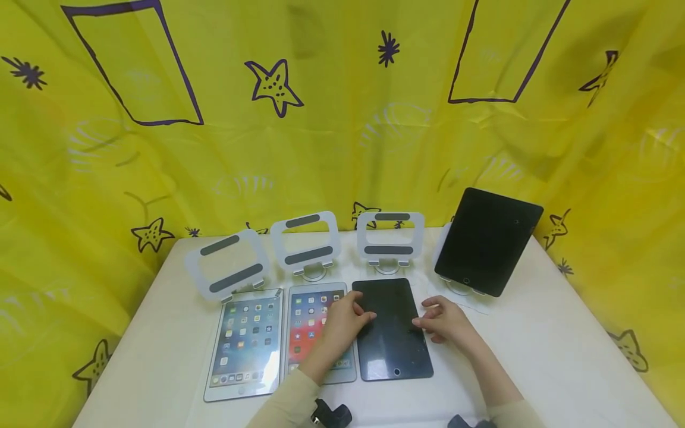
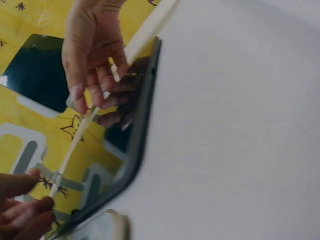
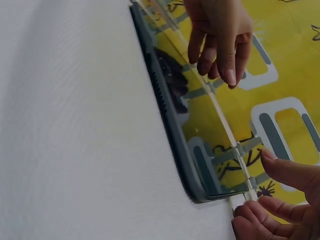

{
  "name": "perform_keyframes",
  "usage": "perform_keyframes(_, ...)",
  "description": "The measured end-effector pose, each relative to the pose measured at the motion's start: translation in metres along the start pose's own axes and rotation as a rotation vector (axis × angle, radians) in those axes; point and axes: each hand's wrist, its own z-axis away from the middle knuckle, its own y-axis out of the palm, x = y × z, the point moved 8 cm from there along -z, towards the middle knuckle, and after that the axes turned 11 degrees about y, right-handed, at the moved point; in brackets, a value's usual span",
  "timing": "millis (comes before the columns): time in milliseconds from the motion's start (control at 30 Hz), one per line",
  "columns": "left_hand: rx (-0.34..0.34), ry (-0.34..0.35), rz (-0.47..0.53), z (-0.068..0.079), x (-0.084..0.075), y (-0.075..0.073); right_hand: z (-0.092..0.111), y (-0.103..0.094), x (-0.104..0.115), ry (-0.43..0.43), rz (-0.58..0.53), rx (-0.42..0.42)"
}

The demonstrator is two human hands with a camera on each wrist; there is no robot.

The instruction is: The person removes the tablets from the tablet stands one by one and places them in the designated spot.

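Observation:
A black tablet [image 1: 393, 339] lies screen up on the white table. My left hand [image 1: 342, 324] hovers over its left side, fingers bent loosely with nothing between them. Along the opposite edge is my right hand [image 1: 446, 324], thumb apart from the fingers. In the right wrist view, the right hand [image 3: 282, 200] has its fingertips close by the tablet's edge [image 3: 172, 125], while the left hand [image 3: 220, 42] hangs above the screen. The left wrist view shows the right hand [image 2: 97, 55] over the glossy screen and part of the left hand [image 2: 22, 205] at the lower left.
Two white tablets with lit screens, one at far left [image 1: 243, 351] and one partly under my left forearm [image 1: 321, 368], lie alongside. Behind stand three bare tablet stands [image 1: 229, 267] [image 1: 305, 259] [image 1: 390, 249]. Another black tablet [image 1: 487, 241] leans on a stand at right, before a yellow curtain [image 1: 342, 148].

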Motion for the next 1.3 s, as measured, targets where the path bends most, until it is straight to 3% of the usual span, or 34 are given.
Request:
perform_keyframes(167, -0.101, 0.025, 0.067, -0.002, -0.001, 0.004, 0.0, -0.006, 0.001, -0.054, -0.11, 0.041)
perform_keyframes(300, -0.097, 0.002, 0.167, -0.007, -0.001, 0.012, -0.006, -0.016, 0.0, -0.132, -0.222, 0.04)
perform_keyframes(533, -0.083, -0.091, 0.297, -0.021, -0.001, 0.024, -0.006, -0.035, -0.009, -0.151, -0.396, -0.16)
perform_keyframes(733, 0.007, -0.128, 0.444, -0.033, -0.006, 0.036, 0.001, -0.052, -0.015, -0.155, -0.592, -0.349)
perform_keyframes(967, 0.04, -0.165, 0.566, -0.05, -0.009, 0.051, 0.007, -0.078, -0.018, -0.191, -0.692, -0.455)
perform_keyframes(1100, 0.079, -0.117, 0.611, -0.062, -0.018, 0.057, 0.013, -0.093, -0.02, -0.209, -0.776, -0.521)
perform_keyframes(1300, 0.239, 0.005, 0.592, -0.074, -0.035, 0.066, 0.018, -0.107, -0.023, -0.222, -0.807, -0.623)
